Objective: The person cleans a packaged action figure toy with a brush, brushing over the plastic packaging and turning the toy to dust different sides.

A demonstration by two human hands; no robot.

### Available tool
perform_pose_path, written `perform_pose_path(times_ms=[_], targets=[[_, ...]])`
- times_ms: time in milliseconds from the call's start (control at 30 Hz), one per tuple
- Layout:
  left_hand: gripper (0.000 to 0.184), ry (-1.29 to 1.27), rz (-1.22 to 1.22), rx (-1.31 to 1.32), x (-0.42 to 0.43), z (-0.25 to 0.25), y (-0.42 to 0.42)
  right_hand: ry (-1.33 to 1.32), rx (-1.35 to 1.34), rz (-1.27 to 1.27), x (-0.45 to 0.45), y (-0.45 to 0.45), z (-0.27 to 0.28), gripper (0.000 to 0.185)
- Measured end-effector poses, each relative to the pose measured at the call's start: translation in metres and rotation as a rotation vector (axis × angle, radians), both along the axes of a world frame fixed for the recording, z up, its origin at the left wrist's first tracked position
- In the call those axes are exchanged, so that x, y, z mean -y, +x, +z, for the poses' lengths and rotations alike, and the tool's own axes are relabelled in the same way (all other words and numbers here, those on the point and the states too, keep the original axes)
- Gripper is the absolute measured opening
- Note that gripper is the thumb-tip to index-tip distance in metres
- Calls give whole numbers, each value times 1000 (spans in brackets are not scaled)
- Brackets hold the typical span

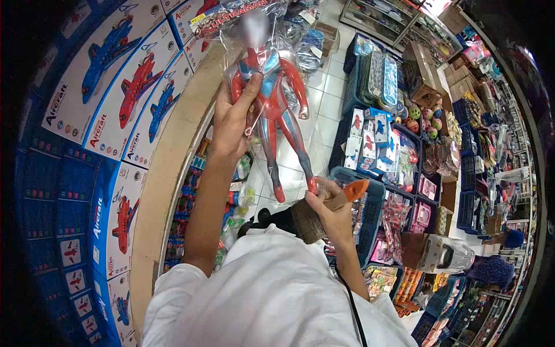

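Observation:
An Ultraman action figure [270, 107], red, blue and silver, is upright in a clear plastic bag with a printed header card [240, 16]. My left hand [233, 118] is closed around the bag and the figure's side, thumb across its chest. In my right hand [330, 209] is a paintbrush with an orange handle tip [355, 189] and dark brown bristles [307, 222]. The bristles point left, in front of my white shirt. The right fingers are close to the figure's feet; whether they also touch the bag I cannot tell.
Stacked toy aircraft boxes [124, 95] stand at the left beside a beige ledge [193, 95]. A white tiled floor [330, 110] runs beyond the figure. On the right are blue baskets [370, 228] of packaged toys, colourful balls [413, 124], cardboard boxes [420, 72] and a boxed toy car [446, 254].

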State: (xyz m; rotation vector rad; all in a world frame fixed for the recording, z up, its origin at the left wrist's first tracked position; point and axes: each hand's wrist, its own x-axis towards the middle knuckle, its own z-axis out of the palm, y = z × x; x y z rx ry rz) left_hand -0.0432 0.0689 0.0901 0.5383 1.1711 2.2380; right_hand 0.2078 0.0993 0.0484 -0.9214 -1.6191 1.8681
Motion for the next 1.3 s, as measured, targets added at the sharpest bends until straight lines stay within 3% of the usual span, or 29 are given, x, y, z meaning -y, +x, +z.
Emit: perform_pose_path(times_ms=[233, 367, 567, 667, 800, 967, 1133, 1300], targets=[[41, 65, -8, -23, 0, 0, -2, 81, -56, 81, -4, 9, -11, 38], [42, 89, 10, -16, 2, 12, 8, -20, -84, 96, -5, 17, -19, 39], [41, 83, 8, -58, 8, 18, 9, -154, -190, 107, -4, 12, -26, 58], [39, 92, -12, 4, 7, 20, 6, -245, -241, 329, -3, 8, -47, 80], [37, 39, -28, 14, 8, 17, 4, -398, -266, 387, 12, 1, -37, 87], [34, 78, 17, -4, 3, 17, 9, -465, -390, 377, 18, -1, -39, 79], [37, 62, 19, -71, 8, 17, 11, -446, -193, 266, 24, -1, -24, 61], [39, 81, 50, -122, 10, 16, 13, -540, -257, 166, 36, -5, -18, 49]])
